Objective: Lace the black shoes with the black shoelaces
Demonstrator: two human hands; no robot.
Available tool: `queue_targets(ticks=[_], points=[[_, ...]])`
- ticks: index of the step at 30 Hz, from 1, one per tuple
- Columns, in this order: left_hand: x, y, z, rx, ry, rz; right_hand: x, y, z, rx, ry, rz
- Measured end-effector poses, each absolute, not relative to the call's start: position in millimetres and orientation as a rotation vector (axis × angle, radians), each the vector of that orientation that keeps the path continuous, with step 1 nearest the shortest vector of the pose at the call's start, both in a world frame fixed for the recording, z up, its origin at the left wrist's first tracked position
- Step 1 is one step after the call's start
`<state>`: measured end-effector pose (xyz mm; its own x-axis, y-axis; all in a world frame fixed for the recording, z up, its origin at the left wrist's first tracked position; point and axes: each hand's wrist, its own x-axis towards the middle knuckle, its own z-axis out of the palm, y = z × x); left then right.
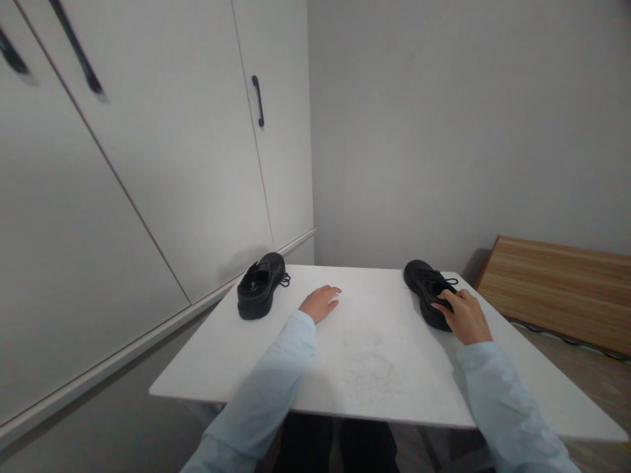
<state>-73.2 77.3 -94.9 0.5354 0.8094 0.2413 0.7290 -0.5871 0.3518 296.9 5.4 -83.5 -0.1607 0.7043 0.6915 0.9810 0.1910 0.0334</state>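
Two black lace-up shoes are on a white table (365, 387). The left shoe (260, 286) stands near the table's far left corner, its toe pointing away and its laces hanging to the right. Toward the far right corner is the right shoe (419, 279), with its toe pointing away and left. My right hand (463, 314) pinches the rim of its opening, thumb and fingers closed on it. Between the shoes, nearer the left one, my left hand (320, 303) is low over the table with its fingers apart, holding nothing.
White cabinet doors (197, 131) with dark handles rise along the left side. A grey wall (419, 131) stands behind the table. To the right is a wood-grain board (562, 289), with a dark cable along its lower edge.
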Motion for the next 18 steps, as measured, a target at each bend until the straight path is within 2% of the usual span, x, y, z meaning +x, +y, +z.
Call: queue_targets(ticks=[10, 18], points=[[-72.6, 76.6, -91.2, 2.592, 1.317, 0.524, 298.0, 9.4, -58.2, -1.986, -2.019, -0.465], [-71.4, 77.8, -87.9, 2.606, 1.342, 0.481, 238.7, 2.3, -29.1, -2.265, -2.075, -0.620]])
